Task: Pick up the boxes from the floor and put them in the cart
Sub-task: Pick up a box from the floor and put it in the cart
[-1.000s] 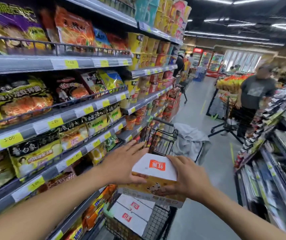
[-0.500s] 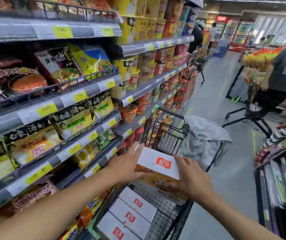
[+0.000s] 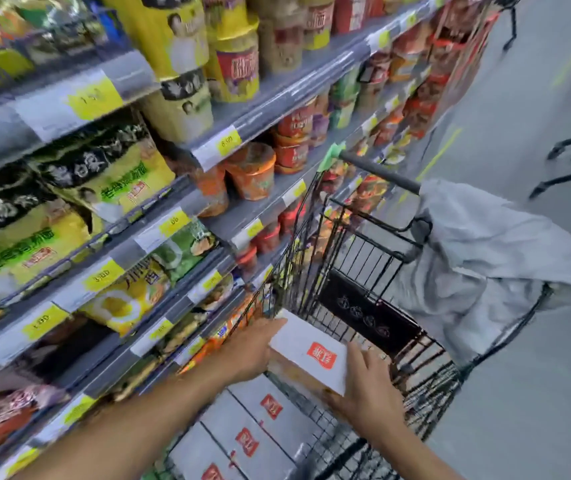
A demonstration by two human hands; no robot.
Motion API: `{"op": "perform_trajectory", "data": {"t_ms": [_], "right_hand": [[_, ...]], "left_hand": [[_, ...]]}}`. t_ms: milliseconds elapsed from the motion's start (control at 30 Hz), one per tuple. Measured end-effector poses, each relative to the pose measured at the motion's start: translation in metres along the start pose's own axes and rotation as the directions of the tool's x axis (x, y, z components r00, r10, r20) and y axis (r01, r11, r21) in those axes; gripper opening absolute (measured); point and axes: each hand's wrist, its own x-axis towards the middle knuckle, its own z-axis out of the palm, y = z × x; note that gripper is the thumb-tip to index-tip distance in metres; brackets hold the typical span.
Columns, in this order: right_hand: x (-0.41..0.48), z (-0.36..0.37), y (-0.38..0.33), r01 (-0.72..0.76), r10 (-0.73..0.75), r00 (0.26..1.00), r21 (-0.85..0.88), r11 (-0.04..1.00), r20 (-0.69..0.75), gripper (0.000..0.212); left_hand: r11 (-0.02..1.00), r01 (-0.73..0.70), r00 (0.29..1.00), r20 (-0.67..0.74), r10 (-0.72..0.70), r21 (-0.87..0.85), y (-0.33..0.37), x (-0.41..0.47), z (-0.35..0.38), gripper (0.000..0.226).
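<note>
Gripping one white rectangular cardboard box [image 3: 306,355], red-labelled, the left hand [image 3: 250,353] and right hand [image 3: 369,396] hold it over three matching boxes [image 3: 247,441] inside one black wire cart [image 3: 356,237].

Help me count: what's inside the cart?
Three white boxes lie side by side in the cart; left hand and right hand hold a fourth box above. Beneath is covered.

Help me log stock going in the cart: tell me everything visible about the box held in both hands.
The box is a rectangular carton, apparently cardboard: white top face with a red square logo, orange printed side. It looks closed, tilted, held over the wire cart, by matching boxes lying in it. The left hand grips its left end, the right hand its near right corner.
</note>
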Motion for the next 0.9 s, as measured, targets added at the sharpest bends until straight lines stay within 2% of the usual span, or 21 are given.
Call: {"op": "perform_trajectory", "data": {"t_ms": [100, 200, 300, 400, 500, 667, 900], "right_hand": [[0.033, 0.055, 0.015, -0.044, 0.04, 0.997, 0.051, 0.998, 0.071, 0.102], [0.055, 0.109, 0.025, -0.058, 0.048, 0.992, 0.082, 0.995, 0.12, 0.094], [0.07, 0.145, 0.028, -0.073, 0.054, 0.983, 0.105, 0.992, 0.174, 0.09], [0.08, 0.17, 0.027, -0.094, 0.06, 0.965, 0.125, 0.988, 0.257, 0.093], [0.085, 0.189, 0.029, -0.116, 0.06, 0.942, 0.151, 0.982, 0.329, 0.095], [0.083, 0.207, 0.043, -0.106, 0.015, 0.931, 0.229, 0.968, 0.364, 0.1], [0.084, 0.2, 0.04, -0.111, 0.024, 0.93, 0.218, 0.97, 0.367, 0.102]], "left_hand": [[0.999, 0.042, 0.994, 0.101, -0.044, 0.021, -0.02, 0.043, 0.026, 0.075], [0.995, 0.092, 0.973, 0.209, -0.096, 0.027, -0.04, 0.075, 0.049, 0.083], [0.994, 0.112, 0.964, 0.243, -0.109, -0.001, -0.062, 0.099, 0.076, 0.093], [0.977, 0.21, 0.938, 0.274, -0.212, 0.037, -0.078, 0.11, 0.1, 0.086], [0.963, 0.267, 0.906, 0.331, -0.263, 0.034, -0.083, 0.115, 0.112, 0.087], [0.94, 0.336, 0.873, 0.359, -0.331, 0.051, -0.078, 0.116, 0.122, 0.088], [0.939, 0.344, 0.858, 0.398, -0.323, 0.02, -0.07, 0.108, 0.116, 0.086]]}}
